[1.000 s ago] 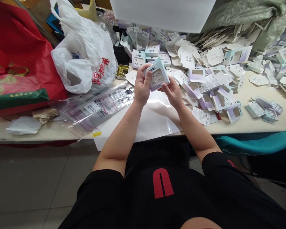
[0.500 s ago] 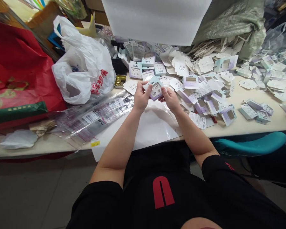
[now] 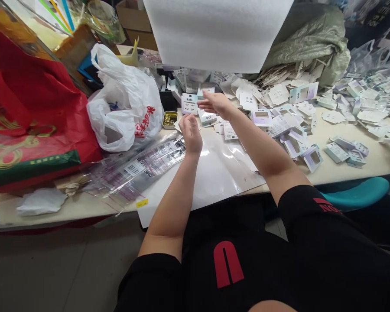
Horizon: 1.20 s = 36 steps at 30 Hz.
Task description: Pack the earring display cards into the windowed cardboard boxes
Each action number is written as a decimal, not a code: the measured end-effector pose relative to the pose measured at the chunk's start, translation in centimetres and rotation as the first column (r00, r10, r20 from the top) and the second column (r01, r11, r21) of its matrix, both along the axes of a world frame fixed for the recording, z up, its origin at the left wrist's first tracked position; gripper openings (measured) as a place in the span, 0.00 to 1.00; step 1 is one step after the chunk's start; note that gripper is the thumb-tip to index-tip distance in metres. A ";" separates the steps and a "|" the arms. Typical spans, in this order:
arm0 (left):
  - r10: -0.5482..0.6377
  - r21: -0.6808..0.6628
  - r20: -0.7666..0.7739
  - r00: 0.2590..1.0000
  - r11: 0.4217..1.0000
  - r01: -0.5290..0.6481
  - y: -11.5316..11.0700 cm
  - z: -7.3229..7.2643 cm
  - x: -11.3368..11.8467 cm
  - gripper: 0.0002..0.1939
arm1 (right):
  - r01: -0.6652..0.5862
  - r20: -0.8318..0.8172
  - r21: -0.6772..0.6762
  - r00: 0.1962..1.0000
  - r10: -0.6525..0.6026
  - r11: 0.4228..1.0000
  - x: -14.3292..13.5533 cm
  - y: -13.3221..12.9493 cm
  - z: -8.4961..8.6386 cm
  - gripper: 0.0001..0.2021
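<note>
My right hand reaches over the pile of small boxes, its fingers stretched out flat and no object visible in it. Just below its fingers lies a white and mint "kids" earring box. An upright "kids" earring box stands at the fingertips; contact cannot be made out. My left hand hovers over the near left side of the pile, fingers loosely bent and nothing seen in them. Behind it, partly hidden, is a white card. A small gold-coloured tin with shiny bits inside sits to its left.
Clear printed plastic bags lie left of a glossy white sheet. A white carrier bag and a red bag stand further left. Earring cards and open boxes spread to the right. A white panel hangs above.
The "kids" box that both hands held has left their grip. My right hand has moved up and left over the pile with fingers straightened; my left hand has drawn apart, lower.
</note>
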<state>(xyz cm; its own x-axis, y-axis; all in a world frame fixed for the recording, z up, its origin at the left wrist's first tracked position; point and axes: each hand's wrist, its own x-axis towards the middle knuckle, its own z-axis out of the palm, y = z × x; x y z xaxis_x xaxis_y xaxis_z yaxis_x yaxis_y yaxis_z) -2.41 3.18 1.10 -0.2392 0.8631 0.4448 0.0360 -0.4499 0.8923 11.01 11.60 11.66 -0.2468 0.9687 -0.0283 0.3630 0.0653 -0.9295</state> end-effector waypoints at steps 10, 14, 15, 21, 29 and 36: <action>-0.044 -0.062 0.039 0.998 0.997 0.047 -1.3 1.0 1.0 0.45 | -0.034 0.660 0.344 0.720 -0.216 0.938 10.0 -11.3 -0.3 0.23; -0.111 -0.078 0.024 0.994 0.991 0.113 -2.0 1.3 1.6 0.45 | -0.032 0.873 0.309 0.406 -0.270 0.951 16.1 -11.9 0.5 0.39; -0.125 -0.087 0.018 0.992 0.988 0.126 -2.2 1.3 1.7 0.45 | -0.029 0.896 0.267 0.374 -0.237 0.963 17.0 -12.1 0.6 0.39; -0.204 -0.090 -0.030 0.978 0.976 0.201 -2.8 1.1 2.3 0.42 | 0.027 0.847 0.287 0.459 -0.267 0.958 18.7 -13.6 0.5 0.30; -0.284 0.058 -0.398 0.873 0.941 0.332 -4.2 1.7 3.4 0.54 | 0.162 0.486 0.603 0.702 -0.521 0.781 14.4 -17.4 0.9 0.33; -0.298 -0.033 -0.552 0.779 0.941 0.336 -4.7 1.5 3.7 0.55 | -0.097 0.279 0.298 0.960 0.010 0.950 10.6 -19.4 -1.2 0.32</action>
